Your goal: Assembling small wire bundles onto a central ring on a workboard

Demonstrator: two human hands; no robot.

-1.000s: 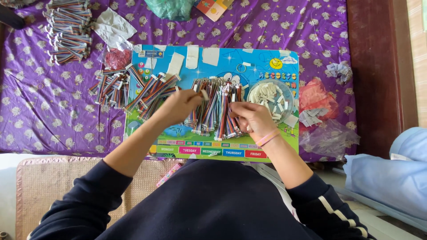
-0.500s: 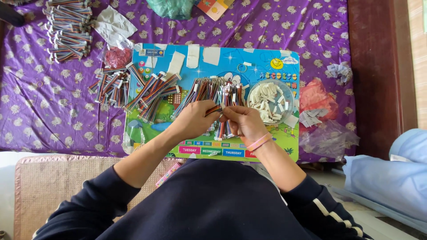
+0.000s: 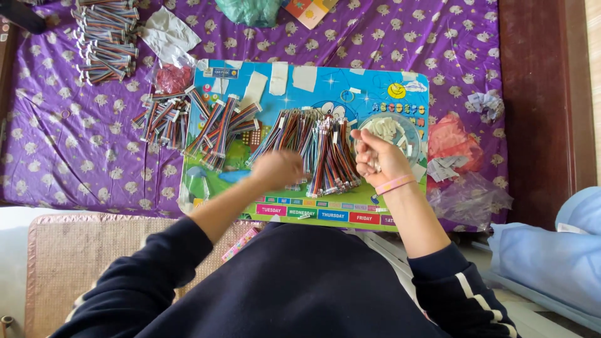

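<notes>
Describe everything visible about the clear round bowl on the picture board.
The clear round plastic bowl sits upright on the right part of the colourful cartoon picture board, beside the fanned pile of multicoloured ribbon cables. It looks see-through and shallow and holds small white pieces. The right hand, wearing a pink wristband, covers its near edge; contact cannot be told.

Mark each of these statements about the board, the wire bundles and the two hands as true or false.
1. The left hand rests on the pile of multicoloured wire bundles. True.
2. The right hand lies flat on the purple cloth. False: it is raised in a loose fist by the clear round bowl, over the board.
3. A pink band circles the right wrist. True.
4. The colourful board lies on bare wood. False: it lies on a purple patterned cloth.
5. The clear bowl holds red wires. False: it holds small white pieces.
</notes>
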